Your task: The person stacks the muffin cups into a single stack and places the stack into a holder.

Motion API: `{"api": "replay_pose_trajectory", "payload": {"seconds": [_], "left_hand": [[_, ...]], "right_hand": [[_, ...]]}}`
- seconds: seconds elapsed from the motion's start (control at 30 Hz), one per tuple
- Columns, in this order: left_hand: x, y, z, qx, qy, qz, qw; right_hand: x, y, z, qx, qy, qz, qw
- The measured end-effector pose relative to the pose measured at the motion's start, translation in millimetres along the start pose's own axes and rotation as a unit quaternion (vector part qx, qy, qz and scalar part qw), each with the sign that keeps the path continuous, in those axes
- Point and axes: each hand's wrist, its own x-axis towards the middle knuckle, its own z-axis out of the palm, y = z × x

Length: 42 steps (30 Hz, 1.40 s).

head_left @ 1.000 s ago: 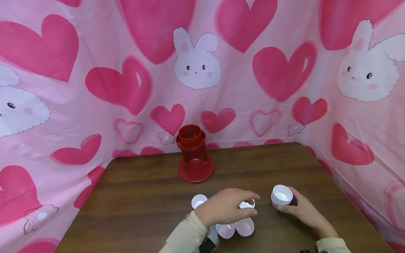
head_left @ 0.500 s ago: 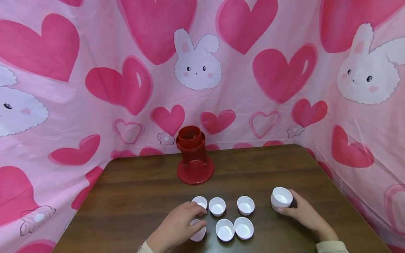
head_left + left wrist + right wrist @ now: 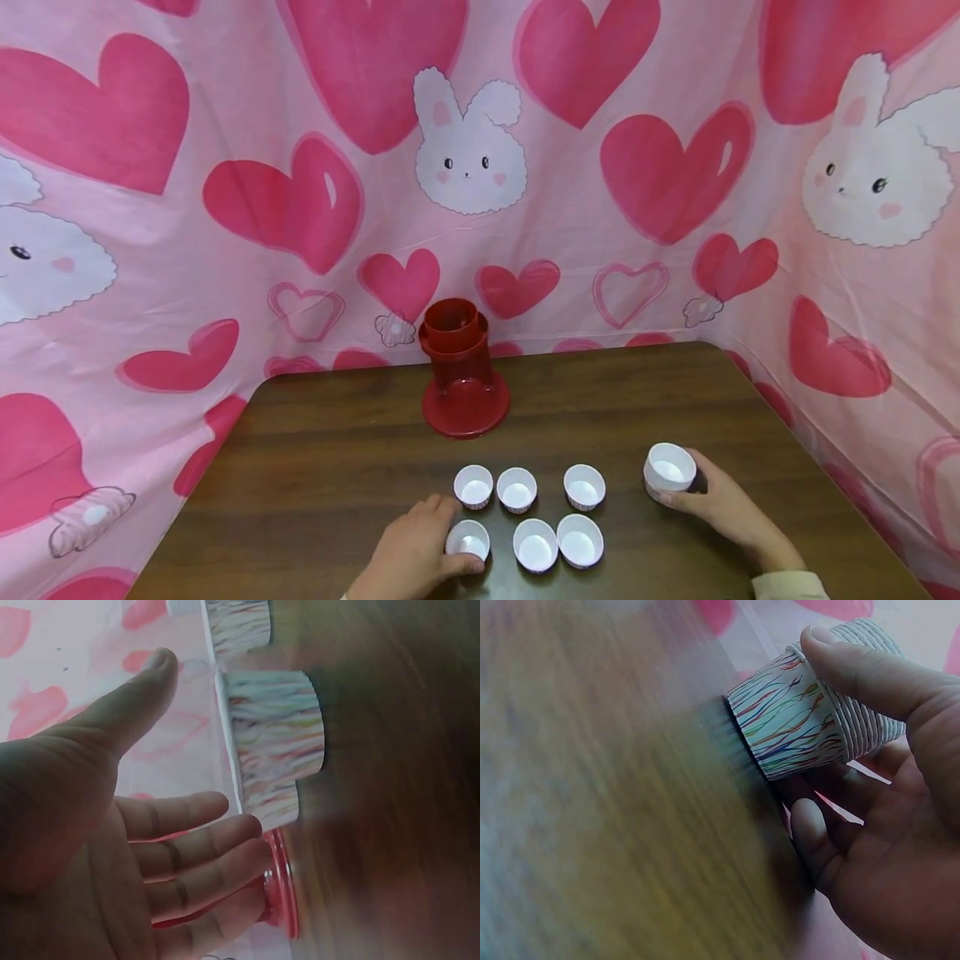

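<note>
In the head view my left hand (image 3: 411, 546) is beside the front-left paper baking cup (image 3: 468, 540), thumb in front of it and fingers along its far left side. Seen from the left wrist, the fingers (image 3: 202, 840) are nearly straight, with the thumb spread apart and a streaky-patterned cup (image 3: 277, 724) just beyond them. My right hand (image 3: 720, 500) grips a stack of nested paper baking cups (image 3: 669, 471) at the right. From the right wrist, the thumb lies over the ridged rims of this stack (image 3: 795, 712), whose base sits at the tabletop.
Several more single cups stand mouth-up in two loose rows, among them a back-left cup (image 3: 473, 486) and a front-right cup (image 3: 580, 541). Behind them a red cylindrical stand (image 3: 463, 392) with a round base rises near the back edge of the wooden table (image 3: 337, 450). Patterned pink cloth (image 3: 300, 100) hangs around.
My left hand has travelled left and toward me, from over the right-hand cups to the front-left one, uncovering the other cups. The right hand keeps its hold on the stack in place.
</note>
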Motion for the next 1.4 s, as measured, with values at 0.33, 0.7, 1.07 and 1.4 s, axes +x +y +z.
{"api": "replay_pose_trajectory", "payload": {"seconds": [0.33, 0.7, 1.07, 1.4], "left_hand": [[-1.4, 2.9, 9.5, 0.021, 0.016, 0.021, 0.9994], [-3.5, 4.7, 10.9, 0.033, 0.009, 0.057, 0.9978], [-1.7, 2.9, 10.2, 0.017, -0.007, 0.064, 0.9978], [-1.9, 4.2, 6.6, 0.02, 0.014, 0.08, 0.9965]], "right_hand": [[0.6, -2.5, -1.2, -0.01, -0.012, 0.015, 1.0], [0.0, -1.2, -1.6, -0.016, -0.016, 0.019, 1.0], [0.1, 1.0, 0.4, 0.007, 0.0, -0.009, 1.0], [-0.4, 0.7, -0.5, 0.002, -0.009, 0.002, 1.0]]}}
